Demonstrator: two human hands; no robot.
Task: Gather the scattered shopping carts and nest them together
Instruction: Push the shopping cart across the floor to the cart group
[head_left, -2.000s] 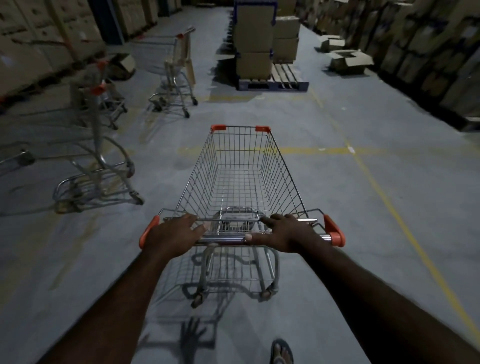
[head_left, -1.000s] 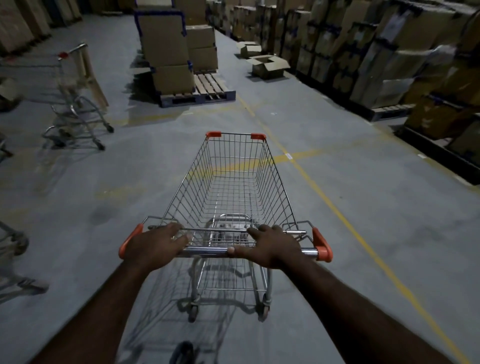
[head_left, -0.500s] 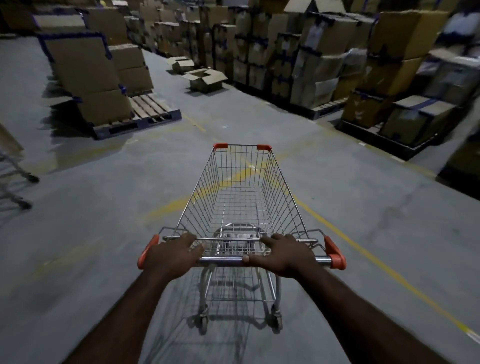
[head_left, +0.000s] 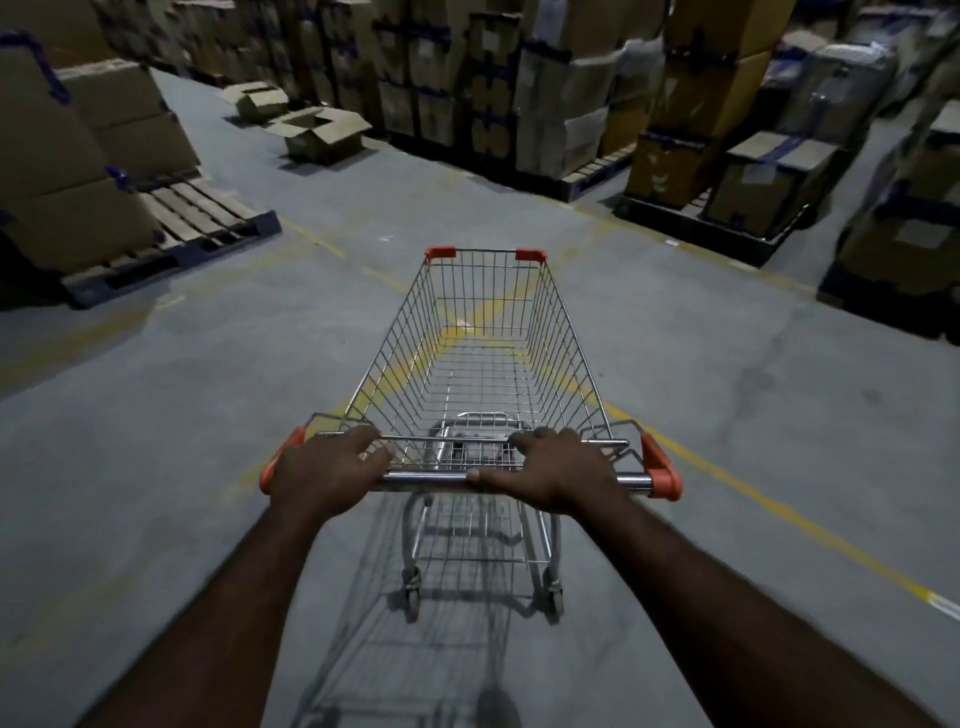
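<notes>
Forearms reach forward from the near edge, and both hands hold the handle bar (head_left: 431, 476) of one shopping cart (head_left: 563, 332). The left hand (head_left: 324, 467) grips the bar close to its left orange cap (head_left: 278, 462), fingers curled over the top. The right hand (head_left: 550, 470) grips it right of the middle, thumb lying along the bar, and a bare piece of bar shows between the two hands. Under the hands, two rear wheels (head_left: 410, 579) stand on the grey floor (head_left: 182, 426). Beyond the hands, the wire basket of the cart points away. A yellow line (head_left: 753, 499) runs on the floor to the right of the right hand. Farther off, left of the left hand, a wooden pallet (head_left: 197, 218) carries big cartons (head_left: 78, 156). Ahead of the hands an open carton (head_left: 322, 130) lies on the floor, and behind it rise tall stacks of boxes (head_left: 571, 104).
</notes>
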